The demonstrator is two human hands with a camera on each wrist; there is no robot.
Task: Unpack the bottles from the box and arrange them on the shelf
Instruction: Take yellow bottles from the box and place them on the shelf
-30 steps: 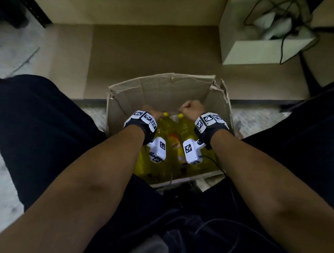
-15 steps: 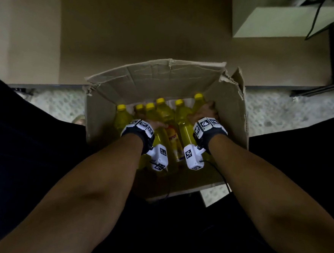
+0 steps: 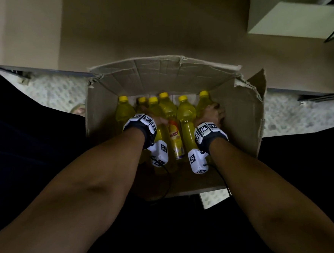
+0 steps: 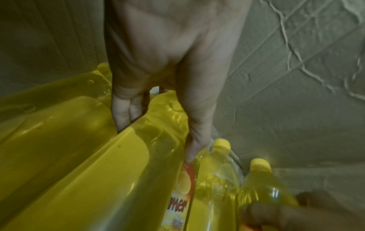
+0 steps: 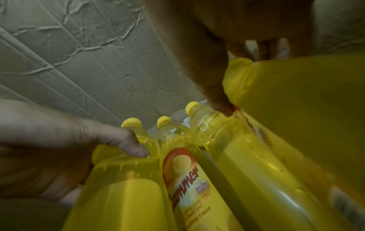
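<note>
An open cardboard box [image 3: 239,119] stands on the floor between my knees, holding several yellow bottles with yellow caps, one showing an orange label [image 3: 174,134]. My left hand [image 3: 159,120] is inside at the left; its thumb and fingers [image 4: 122,118] curl round a yellow bottle [image 4: 88,164]. My right hand [image 3: 212,112] is inside at the right and grips the rightmost bottle [image 3: 203,103] by its shoulder; the right wrist view shows the thumb [image 5: 219,103] against that bottle [image 5: 306,101]. The brown shelf board [image 3: 149,26] lies just beyond the box.
A pale box [image 3: 300,19] with a black cable sits on the shelf at the far right. My dark-clothed legs [image 3: 33,136] flank the cardboard box. Speckled floor [image 3: 52,92] shows on both sides. Torn flaps [image 3: 256,81] stick up at the box's right corner.
The view has tilted down onto the box. Both hands have sunk from the bottle tops to the bottle bodies, the right one shifting to the rightmost bottle.
</note>
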